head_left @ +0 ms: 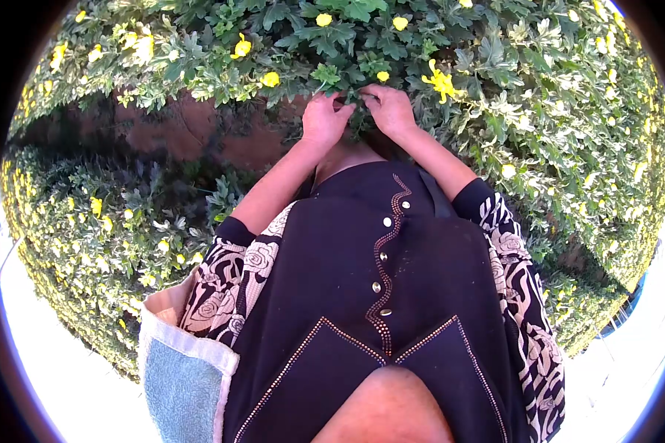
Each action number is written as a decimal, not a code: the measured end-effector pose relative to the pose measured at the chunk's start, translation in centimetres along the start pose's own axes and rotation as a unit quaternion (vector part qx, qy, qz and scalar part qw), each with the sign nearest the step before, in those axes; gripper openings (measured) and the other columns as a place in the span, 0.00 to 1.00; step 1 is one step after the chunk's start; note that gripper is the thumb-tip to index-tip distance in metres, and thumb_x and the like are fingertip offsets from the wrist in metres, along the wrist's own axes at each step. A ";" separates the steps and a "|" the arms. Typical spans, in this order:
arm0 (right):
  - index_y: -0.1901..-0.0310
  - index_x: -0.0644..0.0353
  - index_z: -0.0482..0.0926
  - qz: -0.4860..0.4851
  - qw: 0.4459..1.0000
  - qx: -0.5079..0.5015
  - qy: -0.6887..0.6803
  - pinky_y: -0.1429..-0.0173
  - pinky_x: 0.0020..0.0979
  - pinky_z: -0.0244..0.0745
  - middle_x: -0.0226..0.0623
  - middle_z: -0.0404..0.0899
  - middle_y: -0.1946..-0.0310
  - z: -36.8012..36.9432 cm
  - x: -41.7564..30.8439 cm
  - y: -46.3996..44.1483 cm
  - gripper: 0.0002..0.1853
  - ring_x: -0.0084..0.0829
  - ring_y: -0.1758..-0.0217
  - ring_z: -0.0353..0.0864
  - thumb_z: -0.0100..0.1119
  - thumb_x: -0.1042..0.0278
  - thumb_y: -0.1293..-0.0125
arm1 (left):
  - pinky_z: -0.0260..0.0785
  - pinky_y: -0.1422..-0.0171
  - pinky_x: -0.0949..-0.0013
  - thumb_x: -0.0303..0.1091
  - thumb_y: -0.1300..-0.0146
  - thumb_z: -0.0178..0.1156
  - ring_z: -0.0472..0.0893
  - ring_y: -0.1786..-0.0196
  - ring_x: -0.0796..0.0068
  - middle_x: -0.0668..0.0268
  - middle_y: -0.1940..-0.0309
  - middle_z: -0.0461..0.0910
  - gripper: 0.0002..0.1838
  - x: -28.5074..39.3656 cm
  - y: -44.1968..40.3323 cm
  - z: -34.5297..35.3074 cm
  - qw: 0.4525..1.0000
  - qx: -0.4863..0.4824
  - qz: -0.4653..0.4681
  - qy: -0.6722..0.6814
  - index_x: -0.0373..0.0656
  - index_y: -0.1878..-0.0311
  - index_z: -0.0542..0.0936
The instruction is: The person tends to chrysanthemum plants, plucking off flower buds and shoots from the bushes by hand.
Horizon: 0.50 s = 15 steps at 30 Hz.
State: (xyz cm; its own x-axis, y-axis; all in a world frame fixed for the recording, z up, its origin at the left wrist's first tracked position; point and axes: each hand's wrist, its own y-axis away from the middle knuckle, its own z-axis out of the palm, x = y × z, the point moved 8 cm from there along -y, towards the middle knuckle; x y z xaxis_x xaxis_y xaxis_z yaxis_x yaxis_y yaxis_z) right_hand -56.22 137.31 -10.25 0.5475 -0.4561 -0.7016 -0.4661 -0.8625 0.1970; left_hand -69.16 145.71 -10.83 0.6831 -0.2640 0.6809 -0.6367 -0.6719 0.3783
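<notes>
My left hand [326, 120] and my right hand [390, 111] are close together at the near edge of a leafy chrysanthemum plant [338, 37]. The fingers of the left are curled in, with its thumb pointing toward the right hand. Thumb and fingertips of my right hand are bent together against green leaves. Foliage and the hands themselves hide whatever lies between the fingers. Close to them are a small yellow bud [382, 76], a round yellow flower [270, 79] on the left and a wider open yellow flower [442, 81] on the right.
Rows of flowering plants [111, 221] spread on both sides. Bare brown soil [192, 129] shows in a gap left of my arms. A blue cloth bag with a pale rim [185, 376] hangs at my left side, beside my dark vest [332, 273].
</notes>
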 end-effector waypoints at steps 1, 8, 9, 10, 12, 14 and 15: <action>0.58 0.58 0.83 0.000 1.000 0.014 -0.014 0.49 0.41 0.76 0.49 0.83 0.61 0.1 0.4 0.0 0.11 0.50 0.55 0.82 0.56 0.65 0.38 | 0.75 0.51 0.56 0.40 0.47 0.66 0.82 0.58 0.55 0.54 0.61 0.82 0.23 -0.1 -0.2 0.2 1.000 -0.004 0.002 -0.004 0.43 0.48 0.81; 0.57 0.63 0.82 0.103 0.982 -0.047 -0.148 0.54 0.38 0.77 0.50 0.83 0.65 3.1 3.2 -0.7 0.12 0.46 0.62 0.84 0.57 0.67 0.39 | 0.75 0.52 0.58 0.42 0.47 0.68 0.83 0.60 0.55 0.54 0.64 0.83 0.20 -1.3 -0.7 1.1 0.992 0.052 0.074 0.083 0.41 0.53 0.83; 0.57 0.62 0.82 0.092 0.984 -0.040 -0.150 0.54 0.40 0.77 0.49 0.83 0.66 3.2 3.1 -0.8 0.12 0.47 0.62 0.84 0.58 0.66 0.38 | 0.75 0.53 0.59 0.41 0.47 0.68 0.83 0.61 0.56 0.54 0.64 0.83 0.19 -2.0 -0.8 1.4 0.989 0.036 0.037 0.140 0.41 0.54 0.83; 0.58 0.62 0.83 0.080 0.985 -0.034 -0.150 0.55 0.41 0.77 0.48 0.83 0.66 3.2 3.0 -0.8 0.12 0.47 0.61 0.84 0.58 0.65 0.38 | 0.75 0.53 0.59 0.41 0.47 0.68 0.83 0.61 0.56 0.54 0.64 0.83 0.19 -2.1 -0.7 1.4 0.989 0.034 0.037 0.137 0.41 0.54 0.83; 0.59 0.61 0.83 0.058 0.996 -0.011 -0.072 0.55 0.43 0.77 0.47 0.84 0.66 2.8 2.5 -0.8 0.12 0.47 0.61 0.83 0.59 0.64 0.39 | 0.75 0.56 0.61 0.39 0.47 0.67 0.84 0.62 0.58 0.54 0.66 0.84 0.16 -4.0 -0.8 1.8 0.988 0.030 -0.017 0.154 0.41 0.57 0.84; 0.60 0.60 0.83 0.033 0.999 0.012 0.008 0.55 0.44 0.77 0.46 0.84 0.65 2.1 1.9 -1.0 0.12 0.47 0.60 0.83 0.59 0.63 0.40 | 0.75 0.56 0.60 0.39 0.47 0.67 0.84 0.63 0.57 0.54 0.67 0.84 0.15 -4.8 -1.2 2.2 0.988 0.017 -0.007 0.153 0.41 0.59 0.84; 0.59 0.57 0.84 0.069 0.994 -0.039 0.080 0.52 0.42 0.77 0.46 0.83 0.61 2.6 2.5 -1.2 0.12 0.45 0.56 0.83 0.56 0.62 0.40 | 0.75 0.56 0.60 0.40 0.46 0.67 0.83 0.63 0.57 0.54 0.68 0.84 0.15 -5.1 -1.4 2.6 0.988 0.005 0.004 0.154 0.40 0.60 0.85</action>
State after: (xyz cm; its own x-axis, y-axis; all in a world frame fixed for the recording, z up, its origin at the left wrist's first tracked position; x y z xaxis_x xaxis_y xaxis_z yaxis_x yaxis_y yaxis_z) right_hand -56.08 137.81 -14.01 0.5891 -0.5940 -0.5477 -0.4920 -0.8014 0.3400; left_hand -70.79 146.20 -16.43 0.5362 -0.0473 0.8428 -0.6373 -0.6774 0.3674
